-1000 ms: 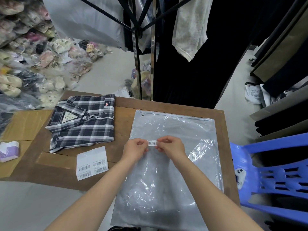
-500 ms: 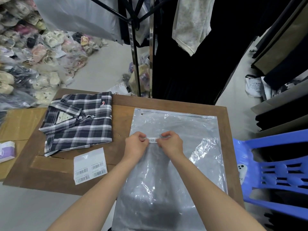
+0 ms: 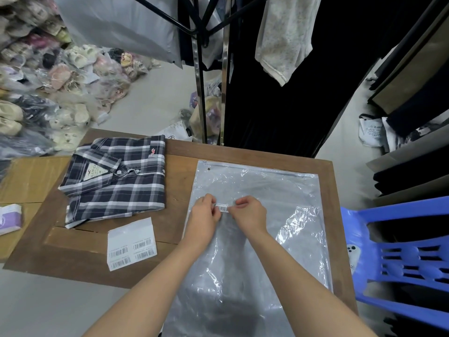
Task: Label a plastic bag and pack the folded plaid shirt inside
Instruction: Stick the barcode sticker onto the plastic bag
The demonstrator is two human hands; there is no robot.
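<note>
We pinch a barcode label (image 3: 223, 207) between our left hand (image 3: 204, 215) and right hand (image 3: 250, 214), over the plastic bag (image 3: 262, 190) lying flat on the table (image 3: 243, 152). The folded plaid shirt (image 3: 116, 181) lies at ten o'clock from the bag, the label sheet (image 3: 131, 243) at eight.

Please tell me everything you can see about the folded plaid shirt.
The folded plaid shirt is dark navy with white and grey checks, seemingly woven cotton. It lies flat on the wooden table's far left part, collar leftward, neck label showing, buttoned, a small red logo on its chest. Nothing touches it except the table.
</note>
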